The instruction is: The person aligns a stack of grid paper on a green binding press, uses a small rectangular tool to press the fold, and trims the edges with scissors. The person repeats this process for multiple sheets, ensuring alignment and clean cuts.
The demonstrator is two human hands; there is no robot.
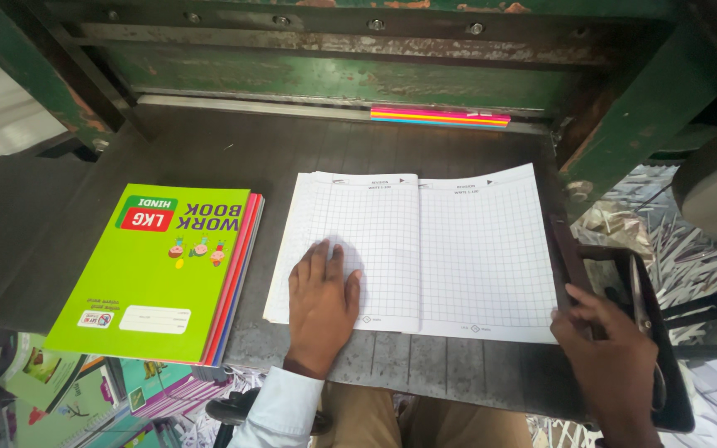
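The left hand (321, 303) lies palm-down at lower centre of the frame, fingers (319, 257) together and pointing up-frame, white cuff at the wrist. The right hand (612, 353), at lower right, reaches up-left with curled fingers.

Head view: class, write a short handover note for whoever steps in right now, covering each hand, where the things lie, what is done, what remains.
Left hand: flat on the open grid-paper sheets, pressing them to the cutter table.
Right hand: at the sheets' right edge, beside the side tray, holding nothing.
Green workbook stack: to the left, untouched.
Coloured book stack: at the back under the blade bar.
Done: sheets laid open, near the table's front edge.
Left: sheets are not under the blade.
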